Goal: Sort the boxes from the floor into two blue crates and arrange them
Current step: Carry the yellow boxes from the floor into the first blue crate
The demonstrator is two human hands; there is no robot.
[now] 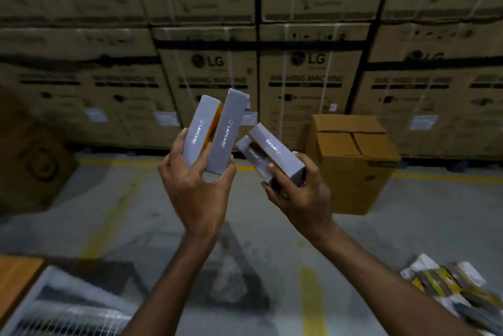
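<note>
- The left hand (196,188) holds two long grey boxes (212,131) up in the air, fingers wrapped tight around their bottom ends.
- The right hand (296,191) grips two more grey boxes (272,153), which tilt up and to the left.
- The two pairs are close, just beside each other, above the grey floor (272,240).
- Each box has white letters reading LAPCARE, and an orange side shows on one.
- A heap of more boxes (446,281) lies on the floor, near and right.
- A brown carton (351,161) sits further away on the right.
- Big cartons (212,68) are stacked like a wall at the far side.
</note>
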